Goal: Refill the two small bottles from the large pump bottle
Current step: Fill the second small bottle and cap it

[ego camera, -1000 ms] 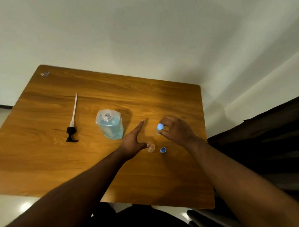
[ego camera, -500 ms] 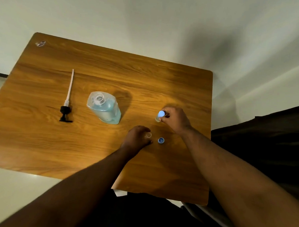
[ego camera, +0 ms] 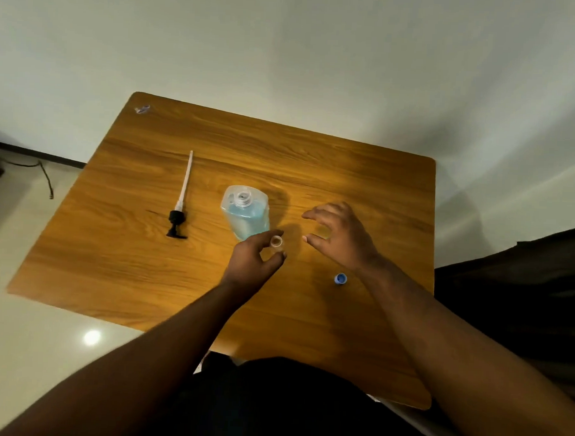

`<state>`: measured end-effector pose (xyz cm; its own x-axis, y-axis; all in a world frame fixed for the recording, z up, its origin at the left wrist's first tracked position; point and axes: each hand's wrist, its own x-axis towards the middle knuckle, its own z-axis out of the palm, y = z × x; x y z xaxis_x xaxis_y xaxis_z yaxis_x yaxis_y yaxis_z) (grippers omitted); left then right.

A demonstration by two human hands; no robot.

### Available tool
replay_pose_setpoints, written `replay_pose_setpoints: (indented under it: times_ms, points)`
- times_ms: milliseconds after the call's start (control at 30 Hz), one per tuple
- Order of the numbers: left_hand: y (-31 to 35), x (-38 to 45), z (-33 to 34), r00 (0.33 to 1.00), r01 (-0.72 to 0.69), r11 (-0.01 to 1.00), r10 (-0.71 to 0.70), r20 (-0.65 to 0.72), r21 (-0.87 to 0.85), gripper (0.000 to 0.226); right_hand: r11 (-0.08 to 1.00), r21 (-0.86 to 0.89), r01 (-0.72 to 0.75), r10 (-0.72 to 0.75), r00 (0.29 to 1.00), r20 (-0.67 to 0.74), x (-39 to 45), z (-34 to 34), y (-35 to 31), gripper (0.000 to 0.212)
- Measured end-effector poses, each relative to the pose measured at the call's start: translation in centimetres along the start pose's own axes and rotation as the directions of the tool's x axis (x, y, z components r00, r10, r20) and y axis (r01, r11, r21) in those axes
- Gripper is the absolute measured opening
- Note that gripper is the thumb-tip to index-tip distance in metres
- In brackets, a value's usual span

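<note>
The left hand (ego camera: 254, 262) pinches a small bottle (ego camera: 276, 242) between thumb and fingertips; its mouth is open and faces up, and it sits just in front of the big bottle (ego camera: 246, 214). The right hand (ego camera: 339, 235) hovers beside it with its grip apart, fingers loosely curved, holding nothing. The big bottle stands uncapped on the worktop (ego camera: 363, 175), partly full of blue liquid. Its pump (ego camera: 181, 200) lies flat well to the left. One blue cap (ego camera: 340, 278) lies near the right wrist. The second small bottle is probably hidden behind the right hand (the view does not settle this).

Step in hand, as judged: positioning the small bottle for filling.

1. Keep the small bottle upright, held low on its body so the mouth stays free.
2. Take the big bottle with the right hand around its middle.
3. Bring neck to mouth until nearly touching, then tilt slowly; the wide neck can easily flood the narrow opening.
4. Stop short of the rim, set the big bottle down, then cap.
</note>
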<state>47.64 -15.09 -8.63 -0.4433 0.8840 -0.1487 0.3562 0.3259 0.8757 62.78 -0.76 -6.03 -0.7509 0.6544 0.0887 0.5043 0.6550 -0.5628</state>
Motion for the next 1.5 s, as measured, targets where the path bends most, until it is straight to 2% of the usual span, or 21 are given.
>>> replay_pose_setpoints:
  times_ms: [67, 167, 233, 367, 500, 633, 767, 933, 1033, 1267, 1500]
  points:
    - [-0.1, -0.8, -1.8, 0.999, -0.019, 0.999, 0.018, -0.028, -0.032, 0.044, 0.989, 0.137, -0.053, 0.056, 0.998, -0.023, 0.9, 1.1, -2.1, 0.050]
    - [-0.3, -1.6, -4.6, 0.997, -0.018, 0.991, 0.009, -0.071, -0.133, 0.048, 0.918, 0.356, -0.177, 0.188, 0.982, 0.003, 2.2, 2.9, -4.8, 0.071]
    - [-0.5, -2.1, -6.4, 0.995, -0.024, 0.980, 0.005, -0.102, -0.195, 0.049, 0.878, 0.418, -0.235, 0.234, 0.971, 0.054, 3.0, 4.3, -6.1, 0.084]
    - [-0.6, -2.4, -9.8, 0.994, -0.066, 0.976, 0.045, -0.102, -0.210, 0.050, 0.845, 0.450, -0.289, 0.280, 0.956, 0.089, 4.3, 6.8, -7.6, 0.097]
    - [-1.0, -1.8, -12.8, 0.998, -0.052, 0.966, 0.045, -0.034, -0.254, 0.048, 0.786, 0.515, -0.342, 0.358, 0.931, 0.072, 5.7, 8.1, -8.7, 0.094]
    - [-1.3, -1.1, -15.1, 0.996, -0.060, 0.983, 0.071, 0.054, -0.175, 0.050, 0.759, 0.551, -0.346, 0.373, 0.925, 0.068, 6.7, 8.9, -9.5, 0.087]
    - [-0.4, -0.6, -17.2, 0.993, -0.073, 0.976, 0.091, 0.078, -0.207, 0.052, 0.876, 0.412, -0.250, 0.302, 0.951, -0.063, 7.2, 9.3, -11.1, 0.085]
    - [2.0, -0.4, -19.3, 0.986, -0.108, 0.942, 0.142, 0.088, -0.316, 0.041, 0.981, 0.192, 0.013, 0.029, 0.976, -0.214, 7.5, 5.8, -14.6, 0.085]
    - [3.8, -0.5, -20.3, 0.973, -0.152, 0.926, 0.201, 0.111, -0.346, 0.038, 0.990, 0.076, 0.119, -0.095, 0.959, -0.266, 8.0, 2.0, -16.7, 0.083]
    - [8.1, 0.3, -22.2, 0.928, -0.262, 0.902, 0.333, 0.167, -0.342, 0.042, 0.958, -0.204, 0.200, -0.257, 0.915, -0.310, 9.5, -4.9, -20.4, 0.071]
    - [10.2, 0.6, -23.3, 0.908, -0.279, 0.888, 0.368, 0.200, -0.367, 0.047, 0.914, -0.323, 0.247, -0.346, 0.890, -0.298, 10.2, -7.4, -21.5, 0.067]
